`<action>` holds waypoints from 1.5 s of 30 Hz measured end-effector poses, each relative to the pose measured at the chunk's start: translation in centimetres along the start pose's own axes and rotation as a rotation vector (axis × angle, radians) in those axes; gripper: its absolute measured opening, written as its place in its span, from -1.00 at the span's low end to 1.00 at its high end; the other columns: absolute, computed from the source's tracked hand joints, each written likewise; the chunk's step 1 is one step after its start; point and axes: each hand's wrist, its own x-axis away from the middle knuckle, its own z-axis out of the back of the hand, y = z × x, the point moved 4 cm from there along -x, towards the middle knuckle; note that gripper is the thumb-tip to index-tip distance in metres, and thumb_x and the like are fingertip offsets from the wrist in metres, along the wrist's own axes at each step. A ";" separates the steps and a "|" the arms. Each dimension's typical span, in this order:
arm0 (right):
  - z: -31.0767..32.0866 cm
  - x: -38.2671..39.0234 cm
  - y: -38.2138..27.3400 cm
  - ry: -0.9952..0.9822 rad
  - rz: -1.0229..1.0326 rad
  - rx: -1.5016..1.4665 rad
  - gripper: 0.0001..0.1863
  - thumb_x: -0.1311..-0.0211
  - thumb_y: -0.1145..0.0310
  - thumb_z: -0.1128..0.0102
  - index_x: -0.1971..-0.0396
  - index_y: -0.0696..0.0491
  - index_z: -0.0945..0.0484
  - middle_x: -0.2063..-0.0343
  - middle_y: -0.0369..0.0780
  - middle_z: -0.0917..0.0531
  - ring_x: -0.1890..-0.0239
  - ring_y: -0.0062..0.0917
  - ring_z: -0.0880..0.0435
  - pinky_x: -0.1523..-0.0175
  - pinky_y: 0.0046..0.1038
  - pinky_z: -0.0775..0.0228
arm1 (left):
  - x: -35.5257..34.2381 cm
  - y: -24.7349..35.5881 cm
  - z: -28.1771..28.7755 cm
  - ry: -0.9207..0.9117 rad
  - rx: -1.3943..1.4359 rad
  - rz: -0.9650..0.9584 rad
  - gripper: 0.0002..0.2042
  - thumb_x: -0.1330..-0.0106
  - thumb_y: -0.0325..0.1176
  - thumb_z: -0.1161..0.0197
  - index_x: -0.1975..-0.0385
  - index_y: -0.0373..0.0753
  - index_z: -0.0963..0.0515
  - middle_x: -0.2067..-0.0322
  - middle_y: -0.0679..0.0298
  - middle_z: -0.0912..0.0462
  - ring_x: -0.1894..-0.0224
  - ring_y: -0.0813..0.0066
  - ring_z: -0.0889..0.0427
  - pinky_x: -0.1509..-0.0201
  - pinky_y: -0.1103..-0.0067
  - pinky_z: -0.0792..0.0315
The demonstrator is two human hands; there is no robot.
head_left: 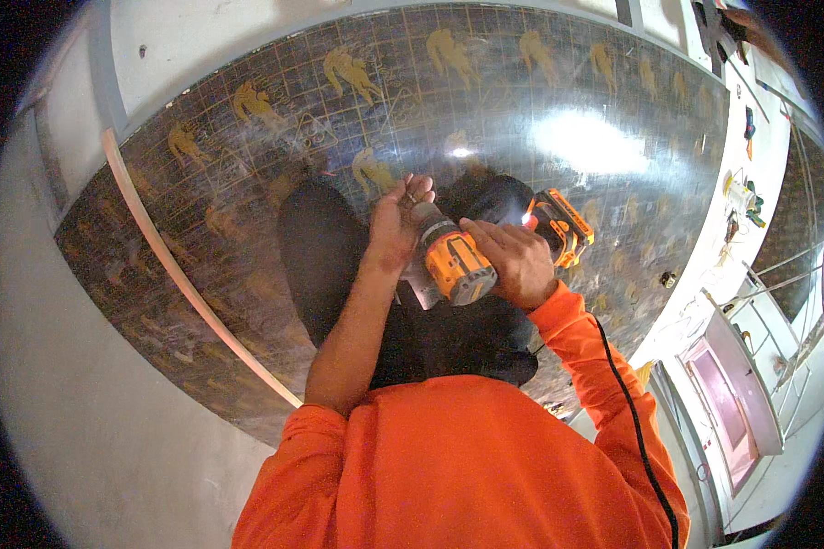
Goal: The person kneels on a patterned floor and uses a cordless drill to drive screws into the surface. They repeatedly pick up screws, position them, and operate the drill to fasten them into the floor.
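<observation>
My right hand (519, 263) is wrapped round the grip of an orange and black cordless drill (456, 265). The drill lies across my lap, its chuck pointing up and left, and its battery (563, 229) shows beyond my right knuckles. A small light glows beside the battery. At the chuck end, my left hand (396, 220) has its fingers curled in; what they hold is too small to make out. Below the drill body, a flat greyish piece (421, 285) shows in part between my legs. My dark-clad knees (319, 238) are under both hands.
I sit over a large dark panel (485, 101) printed with yellow grid lines and figures. A pale wooden strip (169, 265) runs along its left part. Several tools (746, 197) lie on the white surface at the right, near metal bars. A black cord (627, 384) follows my right sleeve.
</observation>
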 end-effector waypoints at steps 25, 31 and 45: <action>-2.8 -0.9 1.2 0.006 -0.052 0.106 -0.53 -0.14 0.33 -0.06 -0.10 0.04 -0.47 0.17 -0.21 -0.66 0.23 -0.34 -0.67 0.12 -0.26 -0.54 | -4.2 1.0 2.9 -0.083 -0.471 0.057 -0.65 -0.44 -0.24 -0.03 -0.07 -0.35 -0.43 -0.02 0.14 -0.59 -0.06 0.25 -0.57 -0.15 0.31 -0.48; -3.3 -1.6 0.8 0.016 -0.080 0.099 -0.45 -0.13 0.36 -0.08 -0.20 0.01 -0.41 0.06 -0.20 -0.64 0.21 -0.29 -0.67 0.14 -0.22 -0.56 | -3.8 -0.8 0.5 -0.281 -0.060 0.064 -0.72 -0.45 -0.17 -0.04 0.09 -0.25 -0.48 -0.05 0.10 -0.57 -0.20 0.17 -0.49 -0.23 0.35 -0.42; -2.2 -5.0 1.5 -0.073 -0.144 0.032 -0.26 0.25 0.46 -0.36 -0.13 0.05 -0.45 0.10 -0.15 -0.67 0.20 -0.23 -0.69 0.14 -0.25 -0.57 | -5.2 -0.5 0.5 0.111 -0.180 -0.036 -0.76 -0.36 -0.09 -0.11 0.27 -0.13 -0.53 0.44 0.35 -0.57 0.42 0.46 -0.56 0.32 0.49 -0.48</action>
